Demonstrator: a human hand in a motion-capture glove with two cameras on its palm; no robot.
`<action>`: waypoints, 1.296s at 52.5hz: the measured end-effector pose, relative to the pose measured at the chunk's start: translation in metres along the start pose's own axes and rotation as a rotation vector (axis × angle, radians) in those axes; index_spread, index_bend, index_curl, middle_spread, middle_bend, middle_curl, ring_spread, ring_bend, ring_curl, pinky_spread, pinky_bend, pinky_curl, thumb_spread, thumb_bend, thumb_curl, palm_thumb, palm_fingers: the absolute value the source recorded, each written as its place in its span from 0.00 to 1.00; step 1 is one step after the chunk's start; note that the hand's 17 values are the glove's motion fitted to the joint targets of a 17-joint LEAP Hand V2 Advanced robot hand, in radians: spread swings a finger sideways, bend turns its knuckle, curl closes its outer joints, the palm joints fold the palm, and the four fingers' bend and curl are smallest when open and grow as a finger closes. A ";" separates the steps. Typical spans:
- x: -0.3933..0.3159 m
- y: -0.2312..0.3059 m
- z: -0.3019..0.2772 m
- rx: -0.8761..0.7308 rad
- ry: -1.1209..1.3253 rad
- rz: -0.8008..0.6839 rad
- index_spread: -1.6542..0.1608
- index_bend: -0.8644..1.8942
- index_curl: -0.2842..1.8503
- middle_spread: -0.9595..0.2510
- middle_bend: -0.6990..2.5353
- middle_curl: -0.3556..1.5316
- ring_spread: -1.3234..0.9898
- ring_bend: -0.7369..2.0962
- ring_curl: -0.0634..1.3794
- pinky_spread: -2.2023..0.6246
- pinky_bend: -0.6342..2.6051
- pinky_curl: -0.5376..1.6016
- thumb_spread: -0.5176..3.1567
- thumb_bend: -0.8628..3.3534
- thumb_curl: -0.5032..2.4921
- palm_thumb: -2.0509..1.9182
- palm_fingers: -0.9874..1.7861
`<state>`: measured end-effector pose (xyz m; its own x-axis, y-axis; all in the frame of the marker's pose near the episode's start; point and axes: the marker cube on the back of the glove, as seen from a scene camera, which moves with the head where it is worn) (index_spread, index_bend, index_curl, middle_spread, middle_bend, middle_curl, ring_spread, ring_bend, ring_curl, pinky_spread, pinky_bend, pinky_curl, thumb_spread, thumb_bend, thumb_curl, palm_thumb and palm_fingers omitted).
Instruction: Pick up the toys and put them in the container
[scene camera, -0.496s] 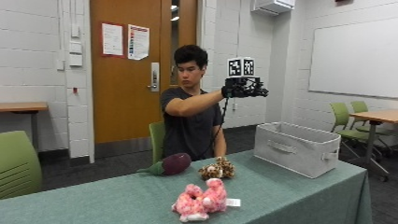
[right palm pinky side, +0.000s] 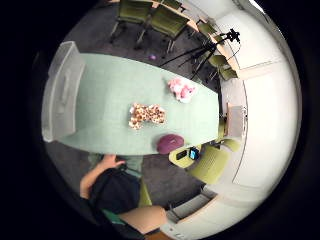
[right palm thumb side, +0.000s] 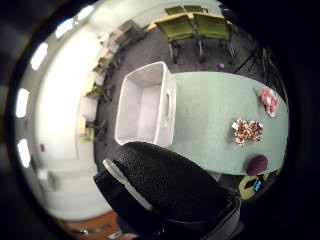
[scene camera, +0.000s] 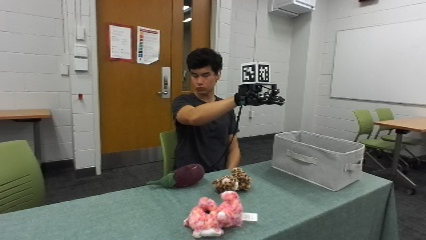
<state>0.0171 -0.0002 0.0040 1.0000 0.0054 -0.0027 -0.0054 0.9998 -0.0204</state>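
While a person sits behind it, a long table covered in green cloth (scene camera: 319, 200) is shown filling the foreground. A grey fabric container (scene camera: 318, 159) is placed on the table's far end and appears empty from above. The gloved right hand (scene camera: 258, 95) is held high at head level, well above the table. Whether it is open or closed cannot be told, though nothing is seen in it. Three toys are left on the cloth: a purple eggplant plush (scene camera: 183, 176), just beside it a brown spotted plush (scene camera: 231, 182), and nearer the front edge a pink plush (scene camera: 214, 216). Nothing is seen to have shifted from half a second ago, so the picking up is judged not yet begun.
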 end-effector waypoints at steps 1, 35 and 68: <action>0.001 0.001 0.000 0.000 0.004 0.000 0.81 0.38 0.24 0.76 0.30 0.31 0.49 0.33 0.13 0.76 0.33 0.36 0.40 0.17 0.17 0.47 0.35; 0.120 0.011 0.119 -0.094 -0.025 0.102 0.80 0.37 0.28 0.75 0.30 0.37 0.48 0.33 0.19 0.76 0.33 0.39 0.40 0.17 0.18 0.46 0.34; 0.165 0.022 0.269 -0.296 0.009 0.189 0.77 0.38 0.31 0.75 0.27 0.38 0.50 0.30 0.17 0.78 0.38 0.43 0.37 0.17 0.19 0.47 0.34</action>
<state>0.1829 0.0281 0.2724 0.9812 0.1881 -0.0429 -0.1921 0.9320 -0.3073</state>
